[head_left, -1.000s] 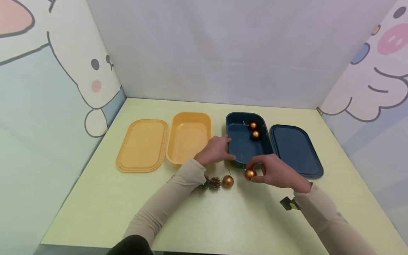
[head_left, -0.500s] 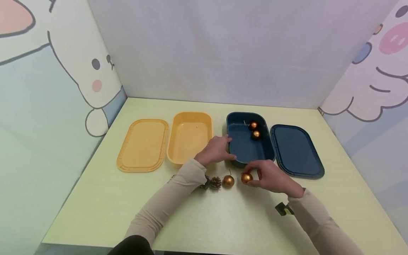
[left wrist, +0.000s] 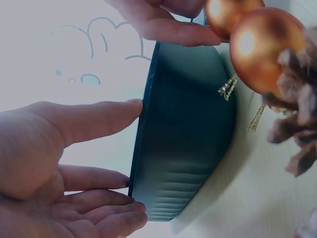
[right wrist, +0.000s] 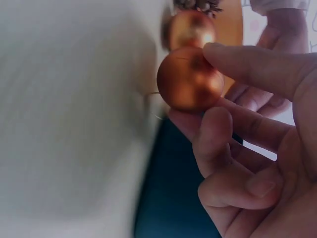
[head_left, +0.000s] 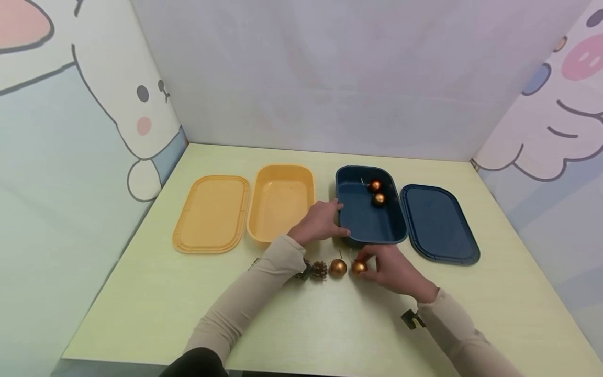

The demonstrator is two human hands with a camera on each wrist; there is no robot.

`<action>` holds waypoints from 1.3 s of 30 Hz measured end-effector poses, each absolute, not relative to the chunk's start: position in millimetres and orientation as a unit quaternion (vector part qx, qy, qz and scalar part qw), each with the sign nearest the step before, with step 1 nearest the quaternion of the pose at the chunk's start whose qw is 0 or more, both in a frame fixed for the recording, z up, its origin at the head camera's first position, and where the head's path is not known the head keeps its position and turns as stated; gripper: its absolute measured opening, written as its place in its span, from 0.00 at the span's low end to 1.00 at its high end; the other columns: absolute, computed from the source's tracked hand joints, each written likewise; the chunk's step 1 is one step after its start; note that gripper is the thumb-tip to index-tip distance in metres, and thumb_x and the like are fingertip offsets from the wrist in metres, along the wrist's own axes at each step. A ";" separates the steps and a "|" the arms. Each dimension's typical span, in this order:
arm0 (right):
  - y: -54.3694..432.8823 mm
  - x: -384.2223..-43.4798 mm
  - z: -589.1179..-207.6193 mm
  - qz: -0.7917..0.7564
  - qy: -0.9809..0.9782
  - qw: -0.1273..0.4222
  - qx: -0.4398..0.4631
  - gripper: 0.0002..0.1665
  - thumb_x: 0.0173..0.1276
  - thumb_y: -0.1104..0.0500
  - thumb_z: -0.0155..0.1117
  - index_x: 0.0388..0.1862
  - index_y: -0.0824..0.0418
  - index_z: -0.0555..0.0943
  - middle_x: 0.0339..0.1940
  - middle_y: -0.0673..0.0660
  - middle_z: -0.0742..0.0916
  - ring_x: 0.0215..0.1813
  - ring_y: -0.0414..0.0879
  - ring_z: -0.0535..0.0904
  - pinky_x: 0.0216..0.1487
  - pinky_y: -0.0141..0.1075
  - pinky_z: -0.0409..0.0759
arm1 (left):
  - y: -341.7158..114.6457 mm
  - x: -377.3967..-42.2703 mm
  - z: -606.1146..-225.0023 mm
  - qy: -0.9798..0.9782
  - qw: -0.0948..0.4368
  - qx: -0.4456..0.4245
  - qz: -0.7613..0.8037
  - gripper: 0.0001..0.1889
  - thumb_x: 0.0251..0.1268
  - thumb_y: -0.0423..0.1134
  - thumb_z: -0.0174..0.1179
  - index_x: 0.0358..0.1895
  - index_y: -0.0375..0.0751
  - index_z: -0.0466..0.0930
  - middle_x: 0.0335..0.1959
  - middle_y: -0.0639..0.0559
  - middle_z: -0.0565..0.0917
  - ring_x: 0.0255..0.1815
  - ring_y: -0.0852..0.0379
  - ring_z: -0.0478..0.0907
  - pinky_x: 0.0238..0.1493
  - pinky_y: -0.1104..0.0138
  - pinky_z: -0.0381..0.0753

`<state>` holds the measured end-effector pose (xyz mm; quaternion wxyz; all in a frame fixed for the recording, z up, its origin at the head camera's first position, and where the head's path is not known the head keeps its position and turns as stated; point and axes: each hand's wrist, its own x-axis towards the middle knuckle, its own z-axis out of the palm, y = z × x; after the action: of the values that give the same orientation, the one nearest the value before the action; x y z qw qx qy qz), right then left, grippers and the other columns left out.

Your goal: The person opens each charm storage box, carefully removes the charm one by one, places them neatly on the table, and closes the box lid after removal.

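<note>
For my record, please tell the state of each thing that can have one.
Yellow box: open, nothing visible inside
Yellow lid: off, lying flat
Blue box: open, holding two copper balls
Blue lid: off, lying flat
Left hand: touching the blue box
Right hand: pinching another copper ball
Neighbouring ball: unheld
Pine cone: unheld

Both my forearms are covered by long sleeves in plain beige cloth. On my left sleeve soft folds run across the fabric, with finer wrinkles toward its near end; its cuff is loose and slightly puckered at the wrist. My right sleeve matches it in colour, creased partway down. Against the near side of that wrist sits a small dark squarish block with a yellowish patch, its details too small to make out. My left hand and right hand are bare, the latter showing one short fingernail.
</note>
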<state>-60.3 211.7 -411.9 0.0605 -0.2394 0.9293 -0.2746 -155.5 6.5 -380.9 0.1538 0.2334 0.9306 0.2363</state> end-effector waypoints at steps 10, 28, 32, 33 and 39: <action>206.1 -58.6 -418.9 -0.258 0.937 0.038 -0.230 0.11 0.57 0.59 0.78 0.39 0.54 0.87 0.39 0.49 0.90 0.40 0.41 0.82 0.31 0.28 0.73 | 7.5 -154.1 -380.4 0.932 0.155 0.231 0.234 0.42 0.63 0.53 0.69 0.77 0.43 0.64 0.80 0.47 0.62 0.62 0.44 0.79 0.49 0.63 0.83; 206.2 -55.5 -419.4 -0.257 0.940 0.045 -0.221 0.12 0.59 0.59 0.77 0.42 0.55 0.87 0.41 0.51 0.90 0.43 0.43 0.84 0.31 0.28 0.75 | 7.8 -152.2 -378.2 0.932 0.160 0.223 0.238 0.42 0.62 0.53 0.70 0.77 0.43 0.64 0.80 0.47 0.63 0.74 0.43 0.69 0.62 0.59 0.80; 207.1 -54.1 -418.1 -0.257 0.939 0.047 -0.221 0.13 0.59 0.59 0.77 0.43 0.56 0.86 0.41 0.51 0.90 0.43 0.44 0.85 0.30 0.27 0.75 | 8.1 -152.0 -378.9 0.933 0.161 0.222 0.234 0.42 0.62 0.53 0.69 0.77 0.44 0.63 0.80 0.47 0.62 0.74 0.43 0.69 0.61 0.60 0.81; 207.4 -53.8 -417.5 -0.258 0.939 0.048 -0.221 0.13 0.59 0.58 0.77 0.43 0.56 0.86 0.42 0.51 0.90 0.43 0.44 0.85 0.30 0.27 0.75 | 8.1 -151.8 -378.8 0.933 0.162 0.222 0.235 0.42 0.62 0.53 0.69 0.77 0.44 0.63 0.80 0.48 0.62 0.73 0.43 0.69 0.61 0.59 0.81; 209.2 -53.2 -412.9 -0.262 0.938 0.054 -0.219 0.14 0.60 0.57 0.77 0.45 0.57 0.86 0.42 0.52 0.90 0.39 0.44 0.84 0.28 0.27 0.74 | 8.5 -152.4 -378.6 0.932 0.160 0.222 0.236 0.42 0.63 0.53 0.69 0.77 0.43 0.63 0.80 0.47 0.63 0.74 0.43 0.69 0.63 0.58 0.80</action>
<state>-53.2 209.2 -412.9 0.0541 -0.2188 0.9383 -0.2624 -152.4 8.5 -378.6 0.1601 0.2223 0.9324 0.2356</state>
